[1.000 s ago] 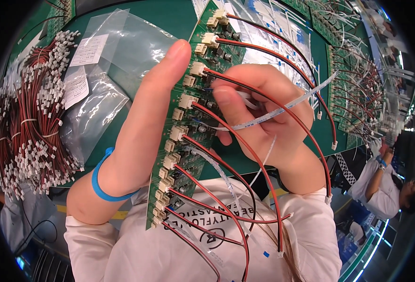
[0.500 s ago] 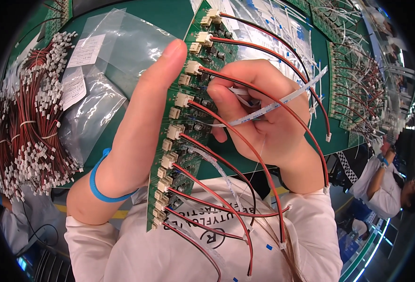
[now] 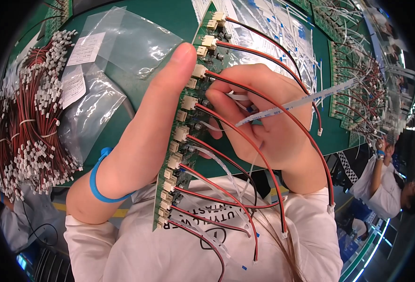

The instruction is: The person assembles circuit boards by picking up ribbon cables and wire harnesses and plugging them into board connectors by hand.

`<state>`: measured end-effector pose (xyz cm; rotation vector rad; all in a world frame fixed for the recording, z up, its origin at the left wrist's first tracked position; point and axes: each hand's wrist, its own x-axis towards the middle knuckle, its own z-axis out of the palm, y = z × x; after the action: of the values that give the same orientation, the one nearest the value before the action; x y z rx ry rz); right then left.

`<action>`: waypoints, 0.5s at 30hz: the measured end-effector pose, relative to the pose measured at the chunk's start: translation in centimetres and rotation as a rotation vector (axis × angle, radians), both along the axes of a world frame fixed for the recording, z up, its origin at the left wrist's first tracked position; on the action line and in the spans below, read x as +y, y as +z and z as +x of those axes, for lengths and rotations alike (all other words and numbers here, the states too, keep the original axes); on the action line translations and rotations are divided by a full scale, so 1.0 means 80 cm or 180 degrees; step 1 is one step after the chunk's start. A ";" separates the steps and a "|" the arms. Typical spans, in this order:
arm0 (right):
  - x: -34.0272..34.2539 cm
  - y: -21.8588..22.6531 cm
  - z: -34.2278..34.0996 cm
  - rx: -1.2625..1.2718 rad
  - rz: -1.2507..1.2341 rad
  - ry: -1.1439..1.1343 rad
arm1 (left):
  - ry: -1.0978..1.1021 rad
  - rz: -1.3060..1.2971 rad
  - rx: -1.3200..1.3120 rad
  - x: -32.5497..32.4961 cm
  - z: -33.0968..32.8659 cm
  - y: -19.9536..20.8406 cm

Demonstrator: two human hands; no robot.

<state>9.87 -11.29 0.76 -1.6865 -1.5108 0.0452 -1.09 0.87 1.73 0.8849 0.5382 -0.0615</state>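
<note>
A long green circuit board (image 3: 158, 207) stands tilted in front of me, with cream connectors along its length. My left hand (image 3: 162, 101) is closed on it, thumb along the left edge, other fingers hidden behind. Red-and-black wire leads (image 3: 321, 162) are plugged into the connectors and hang to the right, white plugs at their loose ends. At the board's middle my right hand (image 3: 273, 124) is closed, thumb and index finger pinched close to the components. A white flat ribbon cable (image 3: 306, 99) crosses that hand, and another piece shows inside its curled fingers. The fingertips' exact contact is hidden.
Bundled red-and-black leads (image 3: 26, 124) lie at the left beside clear plastic bags (image 3: 127, 42). Loose white ribbon cables (image 3: 287, 33) are spread at the far right of the green table (image 3: 332, 134). More wired boards (image 3: 353, 94) line the right side. A co-worker (image 3: 381, 185) is beyond them.
The board and both hands have shifted slightly right. The ribbon cable's free end has swung farther right, and the hanging leads have swayed.
</note>
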 end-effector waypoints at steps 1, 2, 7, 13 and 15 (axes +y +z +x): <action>0.000 0.000 0.000 0.0004 -0.0002 -0.0001 | -0.0079 0.0020 0.0075 0.000 -0.001 -0.001; -0.001 0.000 0.001 -0.0069 -0.0054 -0.0007 | -0.0079 0.0017 0.0080 -0.001 0.000 -0.001; 0.002 -0.013 0.000 0.0217 -0.0024 -0.0083 | -0.0123 0.0290 0.0236 -0.004 0.001 -0.003; 0.007 -0.017 -0.003 -0.0037 0.0199 -0.0112 | -0.0282 -0.0408 -0.0495 0.013 -0.010 -0.018; 0.008 -0.018 -0.003 0.0002 0.0130 -0.0128 | -0.0129 -0.0184 -0.0227 0.002 -0.004 -0.011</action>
<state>9.65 -10.68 -0.70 -1.6834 -1.4674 -0.0065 -1.38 0.99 0.89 0.8383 0.4499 -0.0816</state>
